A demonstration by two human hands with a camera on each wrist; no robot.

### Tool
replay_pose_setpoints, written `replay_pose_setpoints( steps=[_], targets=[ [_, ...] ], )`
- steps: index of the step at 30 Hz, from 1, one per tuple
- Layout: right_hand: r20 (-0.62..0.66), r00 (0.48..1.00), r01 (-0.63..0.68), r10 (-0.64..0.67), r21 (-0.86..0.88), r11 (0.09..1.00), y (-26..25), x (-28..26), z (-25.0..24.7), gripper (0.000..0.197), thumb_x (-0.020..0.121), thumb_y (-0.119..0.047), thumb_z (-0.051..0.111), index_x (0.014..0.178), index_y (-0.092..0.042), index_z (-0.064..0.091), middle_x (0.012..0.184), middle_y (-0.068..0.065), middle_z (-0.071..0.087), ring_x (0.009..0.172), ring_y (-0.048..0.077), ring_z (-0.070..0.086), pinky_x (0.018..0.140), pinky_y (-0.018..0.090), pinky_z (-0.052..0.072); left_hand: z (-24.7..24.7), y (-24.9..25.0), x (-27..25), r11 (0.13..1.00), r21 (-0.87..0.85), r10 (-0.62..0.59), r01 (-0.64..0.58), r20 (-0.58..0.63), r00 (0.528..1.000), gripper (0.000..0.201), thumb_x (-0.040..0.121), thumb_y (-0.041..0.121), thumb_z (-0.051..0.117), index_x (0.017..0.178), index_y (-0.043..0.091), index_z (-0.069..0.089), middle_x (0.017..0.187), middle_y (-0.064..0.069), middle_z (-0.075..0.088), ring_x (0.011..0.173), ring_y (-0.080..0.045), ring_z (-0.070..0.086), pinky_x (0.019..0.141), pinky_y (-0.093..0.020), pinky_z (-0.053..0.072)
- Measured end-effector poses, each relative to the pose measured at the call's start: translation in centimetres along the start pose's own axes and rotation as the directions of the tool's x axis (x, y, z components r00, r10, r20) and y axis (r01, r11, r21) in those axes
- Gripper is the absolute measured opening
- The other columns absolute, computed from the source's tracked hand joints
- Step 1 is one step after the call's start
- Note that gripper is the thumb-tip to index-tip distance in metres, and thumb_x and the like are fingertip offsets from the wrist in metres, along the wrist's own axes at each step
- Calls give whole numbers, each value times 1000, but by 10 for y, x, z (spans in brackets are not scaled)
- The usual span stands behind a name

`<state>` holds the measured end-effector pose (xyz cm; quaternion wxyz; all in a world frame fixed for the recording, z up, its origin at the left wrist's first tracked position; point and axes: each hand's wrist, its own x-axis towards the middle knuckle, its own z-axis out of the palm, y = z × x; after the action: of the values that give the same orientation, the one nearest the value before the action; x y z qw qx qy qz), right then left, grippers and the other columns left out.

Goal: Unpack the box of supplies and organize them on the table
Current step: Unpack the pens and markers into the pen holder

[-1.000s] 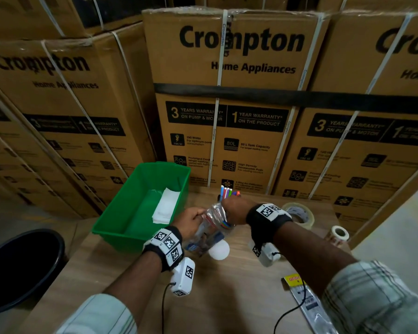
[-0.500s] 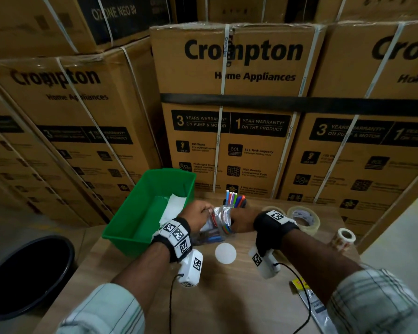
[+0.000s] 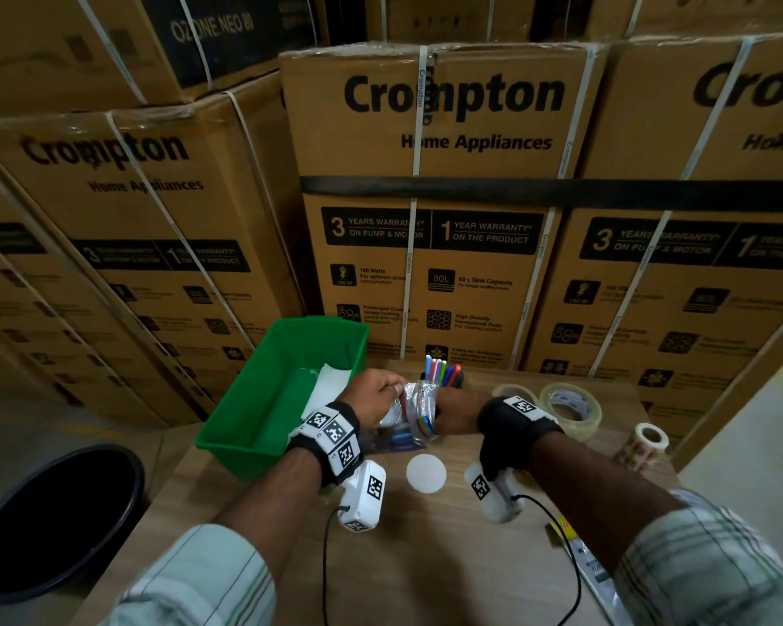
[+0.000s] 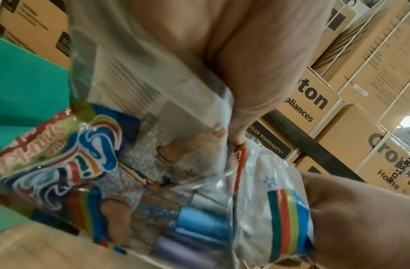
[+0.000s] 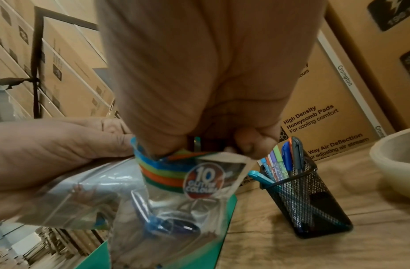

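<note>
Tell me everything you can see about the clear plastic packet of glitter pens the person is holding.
The clear crinkly plastic packet of glitter pens carries a rainbow-striped band and a round badge reading "10 glitter colours". Blue and purple pens show through the film. It is held above the wooden table, beside the green plastic bin. The left hand and right hand each pinch its top edge.

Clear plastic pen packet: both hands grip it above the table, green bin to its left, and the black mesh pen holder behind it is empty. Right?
Not quite. The black mesh pen holder holds several coloured pens, as the right wrist view shows. The rest stands: left hand and right hand grip the clear plastic pen packet, with the green plastic bin to its left.
</note>
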<state>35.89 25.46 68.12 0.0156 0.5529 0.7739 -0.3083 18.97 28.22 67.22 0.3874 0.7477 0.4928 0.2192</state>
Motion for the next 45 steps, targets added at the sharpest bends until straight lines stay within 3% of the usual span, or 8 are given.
replay_pose_setpoints(
  steps=[6,11,17,24,28,34,39,45],
  targets=[
    [-85,996,-15,12,-43,999,6,1,-5,28,90,-11,57,118,-8,60,119,9,62,107,22,57,94,30,46,1,-1,0,1000,6,11,-11,-25,1000,25,98,8,44,102,4,69,99,-12,68,90,-20,58,86,-31,45],
    [-162,987,-37,6,-185,982,15,-2,-17,19,88,-7,51,101,-4,64,101,11,64,87,22,54,71,26,39,-3,-21,1,999,36,-23,25,-34,999,24,98,11,46,90,1,67,89,-19,67,86,-30,61,83,-37,48],
    [-181,983,-32,7,-138,990,32,-9,-34,25,92,-16,55,113,-17,67,107,2,66,98,19,59,79,26,44,0,-39,1,997,51,-62,65,-62,996,36,98,9,46,65,21,52,64,4,50,72,-17,48,68,-27,36],
    [-346,927,-204,141,-154,967,57,-21,-76,17,94,-18,54,105,-14,66,95,2,62,84,15,53,69,24,38,4,-59,-3,993,47,-103,106,-53,993,32,97,9,46,70,22,55,66,2,52,73,-18,47,69,-28,37],
    [-477,842,-330,252,-86,940,71,-22,-98,19,93,-17,54,107,-14,66,101,6,65,89,20,59,70,27,43,8,-70,-2,988,41,-144,146,-32,989,20,97,12,47,90,14,66,91,-10,68,86,-25,60,83,-35,48],
    [-395,830,-444,394,-42,895,73,3,-57,11,93,-18,56,99,-14,64,91,2,59,80,16,54,64,24,43,10,-64,-6,995,-26,-96,95,-29,995,22,98,8,45,93,14,65,88,-4,62,86,-18,55,78,-25,41],
    [-354,821,-488,447,-31,872,79,19,-41,12,93,-20,54,102,-12,57,101,7,60,85,20,56,71,29,48,5,-66,-11,993,-56,-102,100,-41,994,23,98,9,44,95,18,65,98,-6,68,96,-22,60,89,-32,46],
    [-260,862,-478,435,-134,868,73,35,-36,21,94,-17,55,112,-9,60,114,10,62,99,23,60,75,28,47,5,-69,-14,992,-69,-105,102,-53,993,22,98,6,43,98,12,65,95,-4,65,93,-18,59,82,-25,44]
  ],
)
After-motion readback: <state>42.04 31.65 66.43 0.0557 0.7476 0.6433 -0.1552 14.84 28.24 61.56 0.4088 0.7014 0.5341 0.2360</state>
